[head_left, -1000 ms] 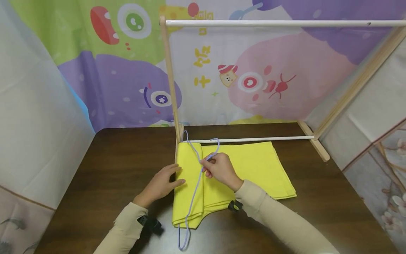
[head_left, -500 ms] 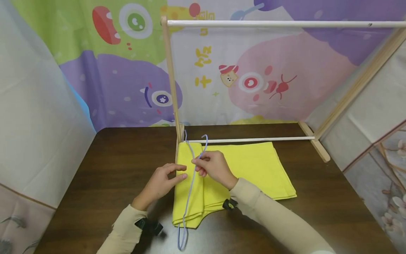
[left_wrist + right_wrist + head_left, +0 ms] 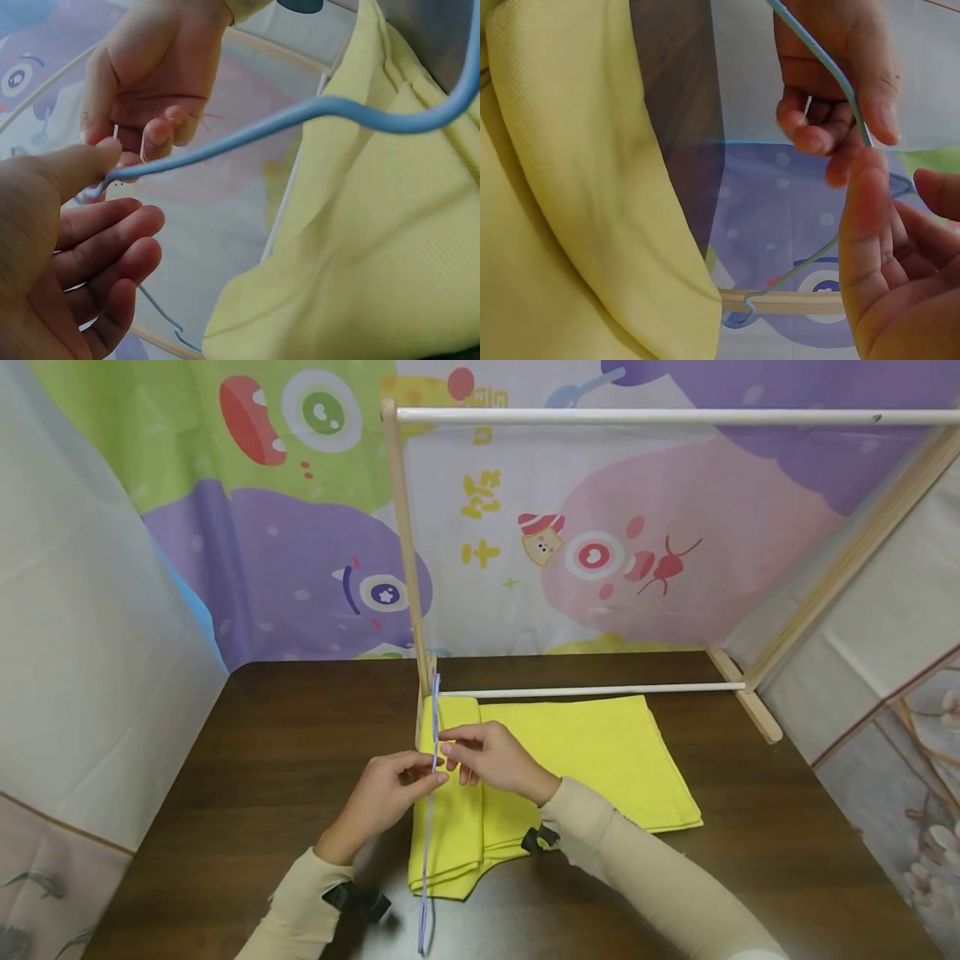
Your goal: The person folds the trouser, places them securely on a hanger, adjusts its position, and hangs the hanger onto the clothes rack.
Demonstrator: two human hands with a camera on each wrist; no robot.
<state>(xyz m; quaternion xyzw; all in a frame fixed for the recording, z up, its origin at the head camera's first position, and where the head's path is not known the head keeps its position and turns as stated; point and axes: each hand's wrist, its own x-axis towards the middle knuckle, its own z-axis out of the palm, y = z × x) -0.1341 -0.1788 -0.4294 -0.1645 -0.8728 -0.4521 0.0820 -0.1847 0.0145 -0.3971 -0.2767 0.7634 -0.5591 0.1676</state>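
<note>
A thin blue-purple clothes hanger (image 3: pixel 427 852) stands almost edge-on to the head view, over the left end of a folded yellow garment (image 3: pixel 585 760). Its lower bar is hidden by the cloth's fold; one bent end sticks out at the front. My left hand (image 3: pixel 381 797) pinches the hanger near its neck between thumb and index finger. Close by on the right, my right hand (image 3: pixel 506 764) has its index fingertip at the hanger. In the right wrist view, the right hand's thumb (image 3: pixel 934 187) is apart from its index finger, with the hook (image 3: pixel 902 184) showing between them.
Behind the garment, a wooden rack (image 3: pixel 408 552) with a white top rail (image 3: pixel 637 416) and a white lower rail (image 3: pixel 600 690) stands on the dark table (image 3: pixel 285 735). A cartoon-printed curtain (image 3: pixel 300 535) hangs at the back.
The hanger has turned from lying tilted to the right to nearly edge-on, its hook moving left. My left fingers have come to pinch it, while my right hand has shifted left and loosened its pinch.
</note>
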